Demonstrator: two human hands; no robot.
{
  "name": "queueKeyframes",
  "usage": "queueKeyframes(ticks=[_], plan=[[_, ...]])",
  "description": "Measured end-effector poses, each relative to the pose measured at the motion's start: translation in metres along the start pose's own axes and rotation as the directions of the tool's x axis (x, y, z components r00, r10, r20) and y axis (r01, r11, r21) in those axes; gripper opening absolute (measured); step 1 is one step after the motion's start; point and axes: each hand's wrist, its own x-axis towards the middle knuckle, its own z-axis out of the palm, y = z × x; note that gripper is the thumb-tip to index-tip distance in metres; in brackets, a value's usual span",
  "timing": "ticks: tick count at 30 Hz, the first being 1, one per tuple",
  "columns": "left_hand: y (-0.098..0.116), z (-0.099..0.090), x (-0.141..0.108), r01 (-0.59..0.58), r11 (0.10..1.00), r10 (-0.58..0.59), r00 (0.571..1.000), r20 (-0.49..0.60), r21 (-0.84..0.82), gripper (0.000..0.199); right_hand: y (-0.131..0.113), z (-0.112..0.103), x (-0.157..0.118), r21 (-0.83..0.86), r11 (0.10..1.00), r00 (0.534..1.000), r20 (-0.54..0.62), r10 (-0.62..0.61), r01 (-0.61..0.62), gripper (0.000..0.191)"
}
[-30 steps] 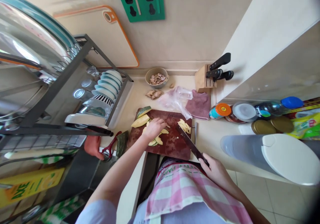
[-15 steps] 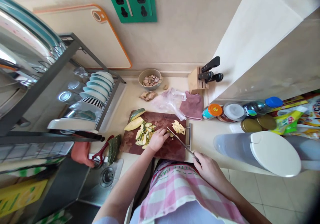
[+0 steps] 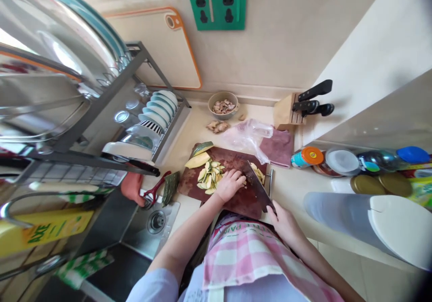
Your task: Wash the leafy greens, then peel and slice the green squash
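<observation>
On the brown cutting board [image 3: 241, 205], my left hand [image 3: 230, 185] rests palm down with its fingers a little apart, just right of a heap of zucchini slices [image 3: 209, 176]. Pale bits lie by its fingertips; whatever is under the fingers is hidden. My right hand [image 3: 283, 221] grips the handle of a kitchen knife [image 3: 258, 186], its broad blade tilted across the right part of the board. Pale cut zucchini strips [image 3: 259, 174] lie beyond the blade, partly covered by it. Two larger zucchini pieces [image 3: 197, 160] sit at the board's upper left.
Behind the board are a bowl of sliced pieces [image 3: 223, 107], ginger [image 3: 218, 126], a plastic bag [image 3: 251, 133], a purple cloth [image 3: 278, 146] and a knife block [image 3: 285, 110]. Jars [image 3: 342, 161] line the right. Left stand a dish rack [image 3: 131, 61], sink [image 3: 157, 221] and red peeler [image 3: 157, 188].
The view has shifted left. The knife has moved rightward from my left fingertips to the strips, its blade now turned flatter. My left fingers have loosened and spread.
</observation>
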Motion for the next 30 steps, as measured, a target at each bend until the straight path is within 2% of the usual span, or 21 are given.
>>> queueKeyframes(ticks=[4, 8, 11, 14, 16, 18, 20, 21, 23, 25, 30], plan=[[0.009, -0.009, 0.001, -0.019, 0.995, 0.01, 0.996, 0.09, 0.094, 0.021, 0.004, -0.009, -0.005, -0.031, 0.999, 1.0, -0.01, -0.013, 0.013, 0.037], [0.004, -0.02, -0.011, 0.038, 0.989, -0.052, 0.994, 0.098, 0.14, 0.019, 0.005, -0.02, -0.014, -0.126, 0.99, 0.997, -0.052, -0.063, 0.056, 0.031], [-0.011, -0.037, -0.028, 0.134, 0.987, -0.136, 0.991, 0.018, 0.087, 0.017, 0.004, -0.026, -0.021, -0.148, 0.984, 0.988, -0.103, -0.114, 0.099, 0.027], [-0.025, -0.058, -0.033, 0.242, 0.967, -0.252, 0.953, -0.167, -0.077, 0.021, 0.002, -0.029, -0.026, -0.208, 0.97, 0.977, -0.147, -0.156, 0.124, 0.03], [-0.027, -0.068, -0.022, 0.186, 0.961, -0.232, 0.946, -0.228, -0.206, 0.025, -0.001, -0.03, -0.027, -0.264, 0.956, 0.973, -0.153, -0.171, 0.126, 0.033], [-0.02, -0.071, -0.004, 0.022, 0.959, -0.075, 0.981, -0.179, -0.282, 0.028, -0.004, -0.031, -0.027, -0.316, 0.941, 0.973, -0.149, -0.178, 0.124, 0.034], [-0.007, -0.066, 0.016, -0.098, 0.942, 0.084, 0.995, -0.058, -0.319, 0.034, -0.007, -0.033, -0.027, -0.362, 0.925, 0.974, -0.144, -0.177, 0.114, 0.035], [-0.001, -0.061, 0.024, -0.103, 0.937, 0.11, 0.994, 0.004, -0.335, 0.038, -0.008, -0.034, -0.026, -0.381, 0.918, 0.974, -0.145, -0.172, 0.106, 0.035], [0.008, -0.048, 0.036, -0.042, 0.926, 0.078, 0.994, 0.082, -0.374, 0.043, -0.011, -0.036, -0.027, -0.416, 0.905, 0.975, -0.146, -0.167, 0.093, 0.037], [0.011, -0.033, 0.043, 0.006, 0.907, 0.036, 0.995, 0.091, -0.42, 0.039, -0.013, -0.038, -0.027, -0.45, 0.889, 0.975, -0.15, -0.167, 0.083, 0.037], [0.007, -0.008, 0.058, -0.015, 0.866, 0.058, 0.996, 0.071, -0.5, 0.026, -0.013, -0.036, -0.037, -0.521, 0.853, 0.97, -0.184, -0.158, 0.04, 0.037]])
